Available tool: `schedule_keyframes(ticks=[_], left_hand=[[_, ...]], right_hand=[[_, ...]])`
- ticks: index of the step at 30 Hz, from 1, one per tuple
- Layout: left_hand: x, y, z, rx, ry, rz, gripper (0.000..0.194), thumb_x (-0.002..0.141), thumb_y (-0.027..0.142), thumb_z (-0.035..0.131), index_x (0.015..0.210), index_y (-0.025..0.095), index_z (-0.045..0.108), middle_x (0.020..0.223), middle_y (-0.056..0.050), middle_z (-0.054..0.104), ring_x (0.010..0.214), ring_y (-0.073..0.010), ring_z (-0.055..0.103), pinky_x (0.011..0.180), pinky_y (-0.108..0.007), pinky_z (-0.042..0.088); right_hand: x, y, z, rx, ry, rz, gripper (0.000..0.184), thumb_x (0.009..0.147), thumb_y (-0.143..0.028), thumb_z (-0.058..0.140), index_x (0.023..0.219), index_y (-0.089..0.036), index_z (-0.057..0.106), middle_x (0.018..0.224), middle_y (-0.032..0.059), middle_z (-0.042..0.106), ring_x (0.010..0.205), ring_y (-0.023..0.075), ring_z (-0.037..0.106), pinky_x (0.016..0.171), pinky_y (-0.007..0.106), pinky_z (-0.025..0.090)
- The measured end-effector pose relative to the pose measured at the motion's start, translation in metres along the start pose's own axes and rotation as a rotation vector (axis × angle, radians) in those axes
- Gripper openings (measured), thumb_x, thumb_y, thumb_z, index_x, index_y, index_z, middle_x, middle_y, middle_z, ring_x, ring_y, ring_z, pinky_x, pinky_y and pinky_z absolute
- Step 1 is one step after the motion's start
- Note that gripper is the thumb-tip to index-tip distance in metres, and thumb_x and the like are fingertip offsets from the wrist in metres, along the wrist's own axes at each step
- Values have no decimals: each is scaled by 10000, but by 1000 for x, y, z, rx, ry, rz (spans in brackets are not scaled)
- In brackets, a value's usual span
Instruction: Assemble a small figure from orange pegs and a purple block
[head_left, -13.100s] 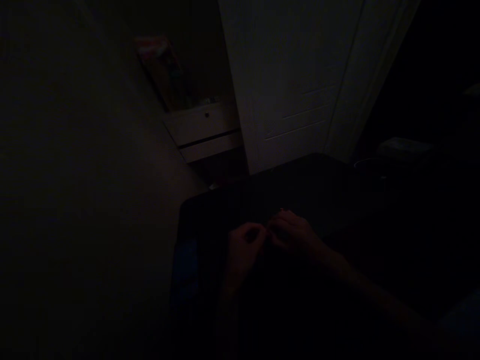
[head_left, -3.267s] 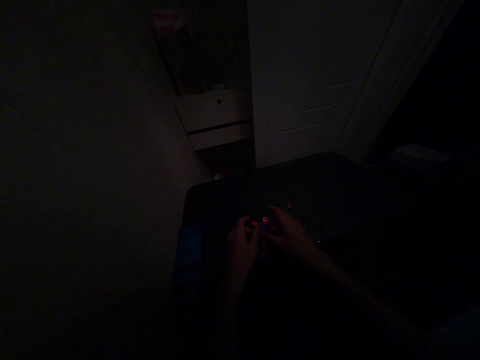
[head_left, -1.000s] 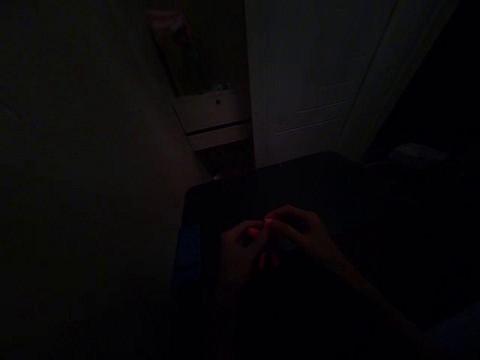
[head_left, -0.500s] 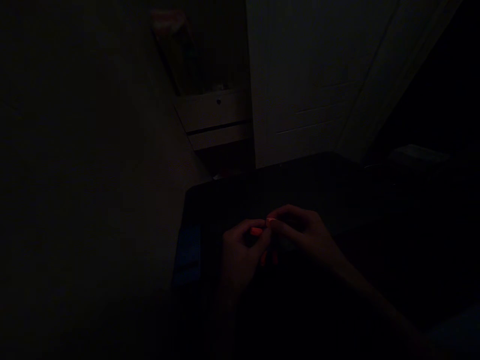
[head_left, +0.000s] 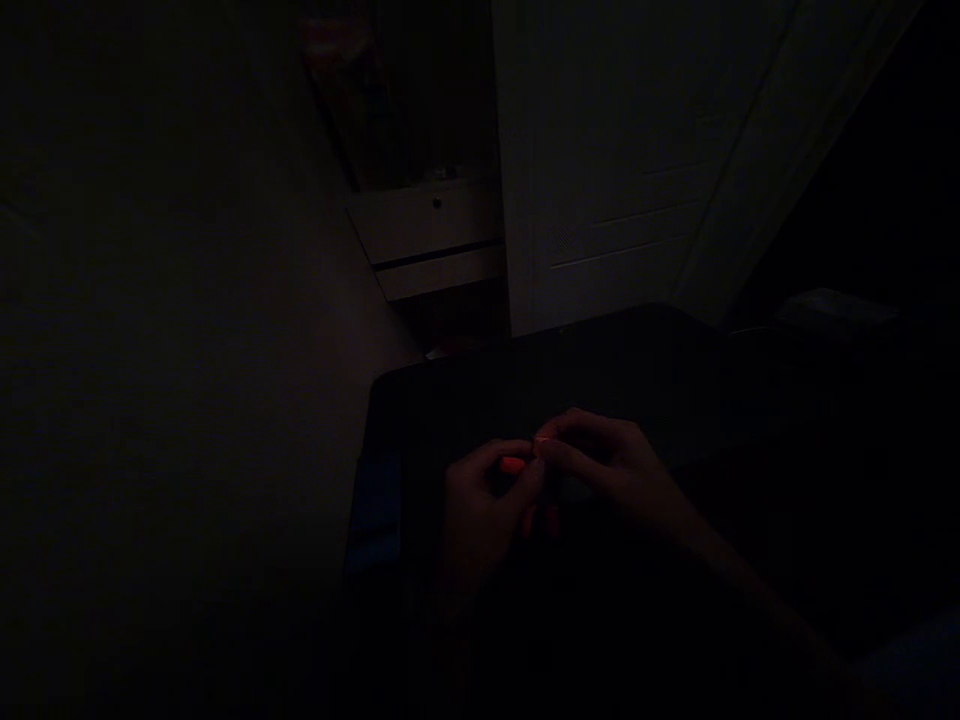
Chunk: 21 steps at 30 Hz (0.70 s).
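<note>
The view is very dark. My left hand (head_left: 484, 505) and my right hand (head_left: 607, 455) meet above the dark tabletop (head_left: 450, 400), fingertips touching or nearly so. Between the pinched fingers of the right hand, a small piece glows reddish-orange (head_left: 541, 443); its kind I cannot make out. Left thumb and forefinger close toward that same spot. A second orange-red glow (head_left: 513, 465) shows inside the curl of the left hand, perhaps a lit fingertip or part of the object. Dimmer reddish shapes (head_left: 540, 521) lie below the hands, too dark to name.
A flat dark-blue rectangular object (head_left: 375, 510) lies at the table's left edge. Beyond the table stand a pale drawer unit (head_left: 427, 225) and a white panelled door (head_left: 600, 150). A wall (head_left: 225, 350) rises on the left. Something pale and indistinct (head_left: 836, 308) sits at the right.
Both hands stay almost in place, with only a slight shift of the fingers. The picture is a little dimmer around the hands.
</note>
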<state>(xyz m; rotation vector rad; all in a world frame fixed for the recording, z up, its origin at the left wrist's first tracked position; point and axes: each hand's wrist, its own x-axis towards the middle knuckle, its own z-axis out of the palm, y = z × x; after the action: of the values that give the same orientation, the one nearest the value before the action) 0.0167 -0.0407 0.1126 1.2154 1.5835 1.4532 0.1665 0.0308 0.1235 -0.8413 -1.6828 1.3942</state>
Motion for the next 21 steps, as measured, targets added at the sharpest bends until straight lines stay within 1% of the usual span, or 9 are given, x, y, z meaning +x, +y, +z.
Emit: schedule_keyframes(ticks=[4,8,14,18,21], left_hand=[[0,-6,0,-57,3,-24,224,801,398,796,885,190,801,783,-39,771,750,-193,722,649,-244,539],[1,-8,0,-108,-10,-55,245,804,404,792,907,181,800,805,-50,782,762,-203,732,669,-258,555],[0,-3,0,-72,1,-54,216,801,378,794,886,180,797,816,-48,785,802,-209,740,694,-258,559],[0,-2,0,-85,-8,-59,230,794,391,800,888,181,794,788,-39,777,741,-194,732,647,-247,553],[0,-2,0,-83,-18,-66,233,804,396,793,891,180,795,770,-35,771,718,-187,725,628,-241,545]], right_hand=[[-1,-2,-2,15,13,31,189,838,-398,742,873,-218,788,883,26,783,841,203,730,743,294,558],[-2,-3,-3,16,15,29,193,830,-404,754,877,-222,795,899,28,789,857,210,733,759,299,561],[-3,-3,-2,-6,23,6,204,813,-406,769,872,-213,796,866,40,791,829,228,738,765,330,572],[-3,-2,-2,-19,29,-22,200,814,-399,767,868,-209,793,856,42,790,823,230,738,760,330,568],[-3,-2,-2,-31,29,-18,190,820,-390,758,853,-205,785,835,36,782,797,216,730,732,313,556]])
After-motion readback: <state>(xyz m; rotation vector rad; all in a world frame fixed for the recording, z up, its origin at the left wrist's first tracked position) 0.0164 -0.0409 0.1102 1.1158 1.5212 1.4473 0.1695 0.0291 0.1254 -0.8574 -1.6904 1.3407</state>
